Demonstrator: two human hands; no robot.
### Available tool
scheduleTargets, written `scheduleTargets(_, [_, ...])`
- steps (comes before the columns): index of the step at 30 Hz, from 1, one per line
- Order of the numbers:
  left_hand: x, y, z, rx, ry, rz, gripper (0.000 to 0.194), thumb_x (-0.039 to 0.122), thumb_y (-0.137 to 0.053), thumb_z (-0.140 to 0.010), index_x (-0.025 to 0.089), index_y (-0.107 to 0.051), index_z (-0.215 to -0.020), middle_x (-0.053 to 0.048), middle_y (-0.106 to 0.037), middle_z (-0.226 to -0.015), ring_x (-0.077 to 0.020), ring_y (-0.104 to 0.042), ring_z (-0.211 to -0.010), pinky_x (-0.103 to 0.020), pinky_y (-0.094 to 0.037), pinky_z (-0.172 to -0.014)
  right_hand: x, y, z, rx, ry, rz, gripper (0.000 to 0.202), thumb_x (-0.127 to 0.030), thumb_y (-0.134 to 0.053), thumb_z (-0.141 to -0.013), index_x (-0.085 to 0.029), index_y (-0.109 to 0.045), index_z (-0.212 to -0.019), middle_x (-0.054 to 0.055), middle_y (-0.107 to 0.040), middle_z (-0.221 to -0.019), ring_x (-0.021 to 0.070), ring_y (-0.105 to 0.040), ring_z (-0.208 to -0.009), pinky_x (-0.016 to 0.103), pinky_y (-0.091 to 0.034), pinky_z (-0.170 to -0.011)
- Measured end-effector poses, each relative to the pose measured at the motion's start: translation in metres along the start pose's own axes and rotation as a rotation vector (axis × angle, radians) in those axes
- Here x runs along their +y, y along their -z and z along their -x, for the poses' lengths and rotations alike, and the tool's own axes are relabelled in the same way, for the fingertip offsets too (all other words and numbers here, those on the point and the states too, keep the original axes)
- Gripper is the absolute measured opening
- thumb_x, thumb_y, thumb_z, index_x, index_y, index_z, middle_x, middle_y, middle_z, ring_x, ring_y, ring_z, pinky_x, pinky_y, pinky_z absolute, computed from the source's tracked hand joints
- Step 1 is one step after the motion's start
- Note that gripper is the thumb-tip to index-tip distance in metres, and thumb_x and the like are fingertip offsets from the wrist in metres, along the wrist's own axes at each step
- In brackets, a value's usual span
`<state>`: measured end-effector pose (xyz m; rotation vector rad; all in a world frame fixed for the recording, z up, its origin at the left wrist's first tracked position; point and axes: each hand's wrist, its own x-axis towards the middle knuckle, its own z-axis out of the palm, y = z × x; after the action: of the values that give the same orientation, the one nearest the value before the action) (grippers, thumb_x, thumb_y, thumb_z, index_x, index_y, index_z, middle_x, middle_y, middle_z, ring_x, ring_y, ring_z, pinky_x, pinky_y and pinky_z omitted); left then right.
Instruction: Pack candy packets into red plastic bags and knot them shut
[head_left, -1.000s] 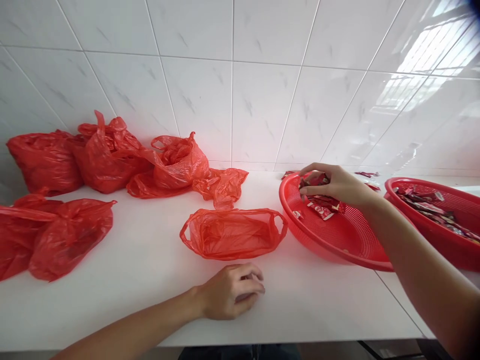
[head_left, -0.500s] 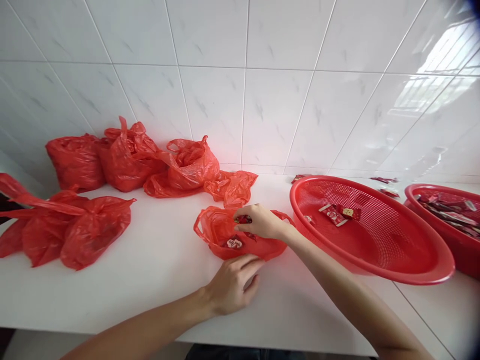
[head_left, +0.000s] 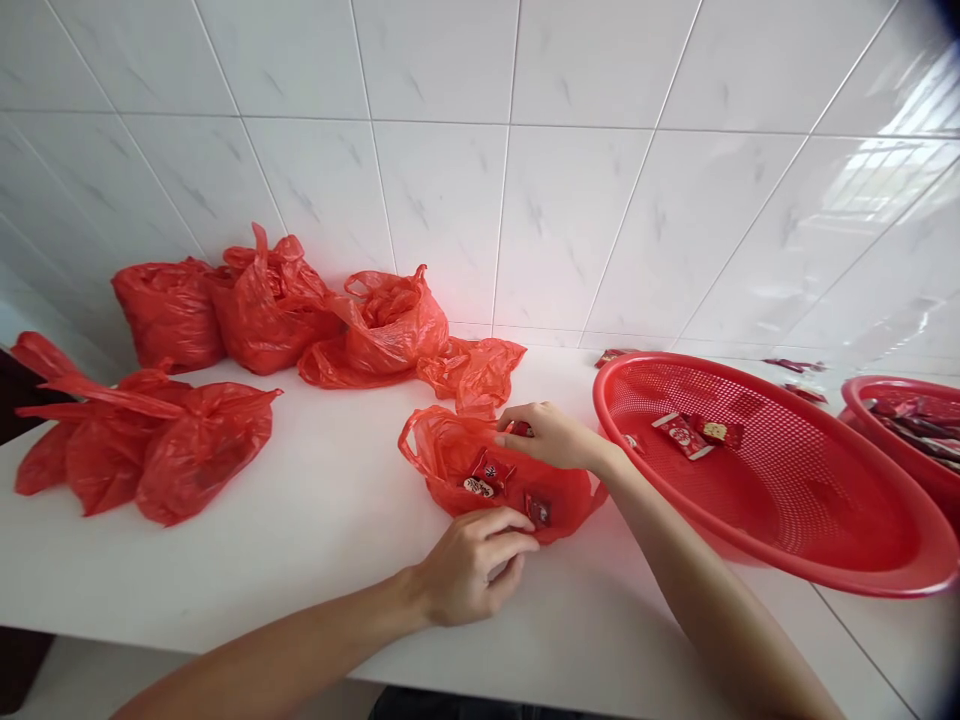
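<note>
A red plastic bag point(head_left: 448, 455) lies spread and gaping on the white table. Inside it are several small wrapped candies, among them one red candy point(head_left: 493, 470) near the middle and another candy point(head_left: 537, 510) by the near side. My left hand point(head_left: 476, 565) is closed at the near rim, with its fingertips on the plastic. Over the far side of the bag is my right hand point(head_left: 551, 435), its fingers pinched on a small dark red wrapped candy point(head_left: 523, 428), partly hidden by the fingers.
To the right stands a red colander point(head_left: 611, 405) with a few wrapped packets point(head_left: 682, 436) in it. Beyond it is a second red basket point(head_left: 862, 395) full of packets. Several filled red bags point(head_left: 172, 310) line the wall, and tied red bags point(head_left: 206, 455) lie at the left.
My right hand has moved slightly right and toward the bag's far rim. More candies now show inside the bag. My left hand stays at the near rim, and the view has shifted a little.
</note>
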<state>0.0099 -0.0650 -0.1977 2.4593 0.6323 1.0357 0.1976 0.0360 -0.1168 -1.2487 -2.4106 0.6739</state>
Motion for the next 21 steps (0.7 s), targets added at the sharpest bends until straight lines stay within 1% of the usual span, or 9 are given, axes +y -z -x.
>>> scheduleTargets(2, [0.0, 0.0, -0.001, 0.011, -0.016, 0.005, 0.026, 0.009, -0.053, -0.086, 0.015, -0.07, -0.103, -0.011, -0.07, -0.103, -0.0161, -0.067, -0.085, -0.026, -0.055, -0.077, 0.001, 0.002, 0.002, -0.01, 0.002, -0.025, 0.02, -0.038, -0.057, -0.09, -0.021, -0.063, -0.097, 0.001, -0.067, -0.079, 0.0155, -0.057, -0.071, 0.028, -0.043, -0.066])
scheduleTargets(4, [-0.001, -0.001, -0.002, 0.03, -0.033, 0.002, 0.026, 0.008, -0.053, -0.086, 0.016, -0.069, -0.103, -0.01, -0.07, -0.099, -0.0157, -0.066, -0.082, -0.027, -0.055, -0.076, 0.0, 0.004, 0.004, -0.042, 0.01, -0.067, 0.019, -0.037, -0.059, -0.088, -0.021, -0.059, -0.099, 0.0, -0.066, -0.077, 0.0152, -0.055, -0.069, 0.028, -0.043, -0.065])
scheduleTargets(7, [-0.001, 0.0, -0.003, 0.079, -0.088, -0.019, 0.026, 0.005, -0.053, -0.085, 0.016, -0.068, -0.104, -0.008, -0.07, -0.092, -0.0154, -0.063, -0.078, -0.029, -0.052, -0.073, -0.002, 0.007, 0.006, -0.105, 0.026, -0.1, 0.018, -0.037, -0.061, -0.087, -0.02, -0.058, -0.088, 0.001, -0.065, -0.078, 0.0148, -0.054, -0.069, 0.028, -0.042, -0.064])
scheduleTargets(10, [-0.001, 0.001, -0.003, 0.118, -0.145, -0.026, 0.027, 0.003, -0.055, -0.084, 0.017, -0.066, -0.103, -0.007, -0.071, -0.09, -0.0149, -0.06, -0.074, -0.03, -0.05, -0.071, -0.004, 0.01, 0.007, -0.121, 0.027, -0.1, 0.019, -0.037, -0.061, -0.087, -0.019, -0.059, -0.083, 0.001, -0.065, -0.081, 0.0143, -0.054, -0.071, 0.027, -0.042, -0.065])
scheduleTargets(13, [0.0, 0.002, -0.002, 0.139, -0.162, -0.016, 0.027, 0.002, -0.056, -0.084, 0.017, -0.065, -0.105, -0.008, -0.07, -0.096, -0.0146, -0.062, -0.078, -0.029, -0.05, -0.073, -0.007, 0.011, 0.008, -0.112, 0.031, -0.111, 0.021, -0.039, -0.061, -0.088, -0.018, -0.061, -0.082, 0.001, -0.064, -0.078, 0.0132, -0.052, -0.069, 0.027, -0.041, -0.064])
scheduleTargets(15, [0.0, 0.002, -0.001, 0.157, -0.159, -0.023, 0.028, 0.002, -0.056, -0.083, 0.017, -0.065, -0.105, -0.009, -0.07, -0.101, -0.0144, -0.061, -0.079, -0.029, -0.05, -0.075, -0.009, 0.012, 0.008, -0.084, 0.027, -0.136, 0.026, -0.044, -0.061, -0.089, -0.018, -0.061, -0.082, 0.0, -0.063, -0.076, 0.0128, -0.052, -0.068, 0.027, -0.04, -0.062])
scheduleTargets(18, [0.002, 0.004, -0.001, 0.193, -0.176, -0.067, 0.028, 0.002, -0.057, -0.082, 0.018, -0.066, -0.104, -0.009, -0.07, -0.104, -0.0142, -0.057, -0.075, -0.031, -0.049, -0.074, -0.01, 0.011, 0.008, -0.049, 0.019, -0.188, 0.03, -0.049, -0.061, -0.088, -0.018, -0.062, -0.085, 0.001, -0.062, -0.077, 0.0133, -0.053, -0.069, 0.027, -0.041, -0.062])
scheduleTargets(19, [0.002, 0.006, -0.002, 0.204, -0.187, -0.087, 0.028, 0.002, -0.058, -0.082, 0.018, -0.066, -0.104, -0.008, -0.07, -0.103, -0.0147, -0.056, -0.075, -0.032, -0.048, -0.074, -0.01, 0.011, 0.009, -0.041, 0.02, -0.204, 0.029, -0.047, -0.062, -0.087, -0.018, -0.062, -0.087, 0.001, -0.062, -0.078, 0.0135, -0.053, -0.069, 0.027, -0.042, -0.063])
scheduleTargets(21, [0.001, 0.014, -0.007, 0.215, -0.189, -0.125, 0.027, 0.003, -0.058, -0.082, 0.018, -0.066, -0.103, -0.008, -0.071, -0.1, -0.0166, -0.056, -0.078, -0.033, -0.048, -0.076, -0.008, 0.011, 0.009, -0.038, 0.022, -0.25, 0.021, -0.038, -0.064, -0.085, -0.018, -0.061, -0.09, 0.001, -0.063, -0.08, 0.0137, -0.054, -0.071, 0.027, -0.043, -0.064])
